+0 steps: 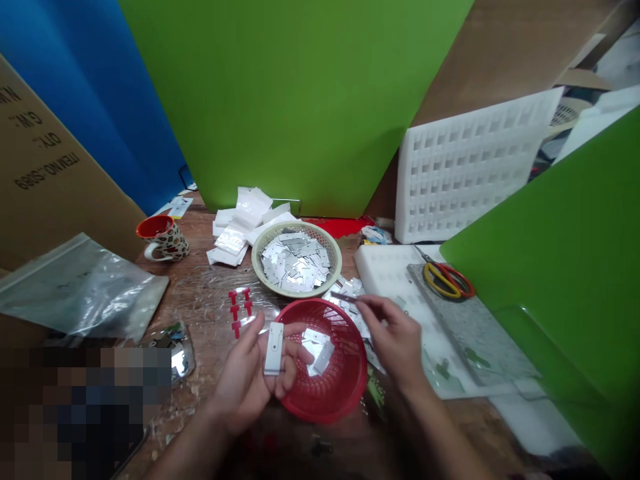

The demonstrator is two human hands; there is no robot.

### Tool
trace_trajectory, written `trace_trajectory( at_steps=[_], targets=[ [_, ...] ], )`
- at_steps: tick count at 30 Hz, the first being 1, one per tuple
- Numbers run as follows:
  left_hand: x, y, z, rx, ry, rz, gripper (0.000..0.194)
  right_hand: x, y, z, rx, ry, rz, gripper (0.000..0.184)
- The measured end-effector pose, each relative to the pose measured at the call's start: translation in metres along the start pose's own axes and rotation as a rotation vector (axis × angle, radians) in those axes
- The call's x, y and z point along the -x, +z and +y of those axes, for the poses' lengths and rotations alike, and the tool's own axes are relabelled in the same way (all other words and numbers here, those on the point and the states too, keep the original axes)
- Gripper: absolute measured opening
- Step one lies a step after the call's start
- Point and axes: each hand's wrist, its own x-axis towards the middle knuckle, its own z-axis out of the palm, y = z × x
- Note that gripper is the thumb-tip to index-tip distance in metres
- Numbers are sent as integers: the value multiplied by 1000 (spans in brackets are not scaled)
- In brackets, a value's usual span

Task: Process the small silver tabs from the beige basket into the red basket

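Observation:
My left hand [250, 373] is turned palm up over the left side of a red plastic basket [357, 380], its fingers partly curled. In it lies a small silver metal plate [274, 348] with holes and a slot, apparently stacked on others. Between the thumb and fingers of my right hand [395, 333] is pinched a thin metal plate [344, 297], seen nearly edge-on. More plates [317, 350] rest inside the red basket. Behind it, a cream basket [257, 267] holds a heap of similar plates, and loose plates [350, 288] lie between the baskets and my right hand.
Several red plastic pieces [240, 310] lie left of the baskets. White packets [240, 230] and a mug [165, 239] stand farther back. Scissors [447, 280] lie at right on a grey slab [480, 340] over white foam. Green panels [300, 100] wall the back and right.

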Motion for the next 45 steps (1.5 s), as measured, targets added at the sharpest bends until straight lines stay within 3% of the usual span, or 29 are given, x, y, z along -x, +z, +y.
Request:
trace_trajectory(
  at_steps=[4, 7, 9, 12, 14, 23, 28, 32, 38, 42, 45],
  targets=[
    [0, 0, 4, 170, -57, -63, 48, -25, -16, 21, 262, 23, 13, 24],
    [0, -1, 0, 126, -32, -26, 33, -22, -13, 4, 198, -11, 8, 27],
    [-1, 0, -5, 20, 33, 21, 21, -11, -3, -17, -14, 51, -127, 23],
    [-2, 2, -9, -118, 109, 53, 18, 6, 17, -43, -333, 199, -455, 21],
    [-1, 4, -10, -133, 107, 68, 22, 12, 27, -49, -426, 252, -537, 22],
    [1, 4, -7, -25, 78, 69, 31, 5, 25, -32, -385, 330, -487, 28],
    [-8, 1, -21, -319, 46, 97, 39, -24, 21, -26, -148, 189, -396, 24],
    [-10, -4, -33, -609, 179, 43, 49, -67, 31, -26, 201, 59, -457, 25],
    [-4, -6, -31, -708, 132, -68, 49, -112, 83, -36, 439, 85, -605, 27],
    [-3, -8, -28, -743, 119, -68, 53, -120, 119, -44, 558, 170, -628, 56],
    [-2, -11, -27, -782, 114, -76, 52, -121, 132, -46, 584, 224, -623, 72]
  ],
)
